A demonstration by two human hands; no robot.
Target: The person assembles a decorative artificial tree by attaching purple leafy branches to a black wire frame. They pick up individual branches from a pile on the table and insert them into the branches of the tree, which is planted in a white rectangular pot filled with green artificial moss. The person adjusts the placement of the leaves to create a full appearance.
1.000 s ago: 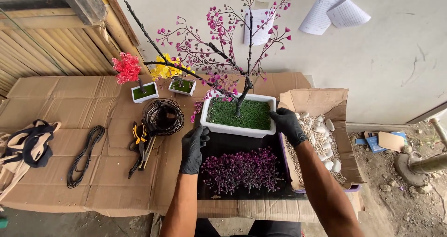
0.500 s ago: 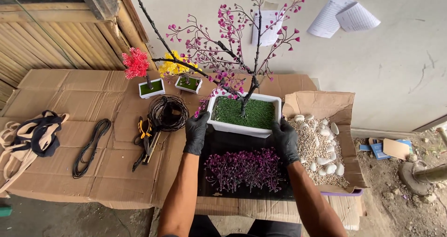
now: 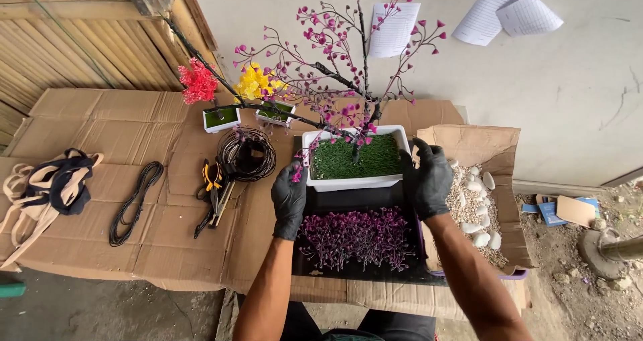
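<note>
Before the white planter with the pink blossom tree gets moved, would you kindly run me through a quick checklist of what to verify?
1. Left hand on the white planter: ok, gloved fingers at its left end.
2. Right hand on the planter: ok, against its right end.
3. Pink blossom tree upright: ok, trunk standing in the green turf.
4. Branches free of the small yellow flower pot: cannot tell, a long branch overlaps it.
5. Tray of purple blossoms out of the way: ok, lying in front of the planter.

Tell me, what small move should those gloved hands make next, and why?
Probably lift it gently: the left hand and right hand flank the white pot, apparently gripping its sides. The little tree is tall and branchy, so keep it upright.
</note>
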